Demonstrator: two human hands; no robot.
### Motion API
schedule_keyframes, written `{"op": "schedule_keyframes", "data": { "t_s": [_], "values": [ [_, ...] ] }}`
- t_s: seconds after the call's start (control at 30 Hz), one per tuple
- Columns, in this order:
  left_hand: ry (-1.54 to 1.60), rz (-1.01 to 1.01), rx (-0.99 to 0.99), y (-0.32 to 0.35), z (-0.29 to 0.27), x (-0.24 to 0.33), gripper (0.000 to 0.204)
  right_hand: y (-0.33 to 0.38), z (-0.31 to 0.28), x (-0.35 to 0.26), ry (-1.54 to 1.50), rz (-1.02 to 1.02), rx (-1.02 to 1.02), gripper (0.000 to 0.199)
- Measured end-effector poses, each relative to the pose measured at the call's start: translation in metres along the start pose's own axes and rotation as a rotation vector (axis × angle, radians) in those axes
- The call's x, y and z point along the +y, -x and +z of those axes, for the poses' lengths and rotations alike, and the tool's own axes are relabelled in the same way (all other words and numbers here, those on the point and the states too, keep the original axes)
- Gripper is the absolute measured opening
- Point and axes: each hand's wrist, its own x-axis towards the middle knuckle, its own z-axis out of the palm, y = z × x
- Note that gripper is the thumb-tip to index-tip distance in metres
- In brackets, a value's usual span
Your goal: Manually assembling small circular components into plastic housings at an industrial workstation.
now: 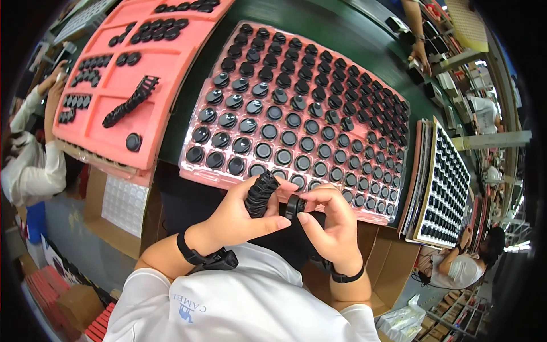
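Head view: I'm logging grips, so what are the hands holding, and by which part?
Left hand grips a stack of black round caps around its lower end; right hand pinches one black cap by its rim.

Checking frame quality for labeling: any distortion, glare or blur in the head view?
Head view: strong fisheye bending, dark vignette at corners; the pink tray edges curve. Glare on the black round caps at tray left. Left hand and right hand sharp; far rim soft.
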Motion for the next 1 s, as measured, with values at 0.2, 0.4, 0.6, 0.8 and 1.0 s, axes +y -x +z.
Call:
{"op": "schedule_keyframes", "data": {
  "t_s": [0.2,0.4,0.6,0.8,1.0],
  "values": [
    [-0.086,-0.012,0.019,0.009,-0.007,-0.005,0.038,0.000,0.016,0.006,-0.036,-0.061,0.074,0.027],
    [-0.119,0.061,0.062,0.013,-0.006,-0.005,0.037,-0.001,0.025,0.008,0.023,-0.139,0.107,0.028],
    [-0.022,0.049,0.092,0.011,-0.013,-0.008,0.038,-0.002,0.033,0.009,-0.498,0.045,0.078,0.028],
    [0.509,-0.120,-0.086,0.009,-0.021,-0.015,0.036,-0.002,0.037,0.020,-1.132,0.216,0.013,0.039],
    [0.360,-0.157,-0.018,0.012,-0.021,-0.012,0.034,-0.002,0.039,0.015,-0.621,-0.001,0.226,0.037]
  ]
}}
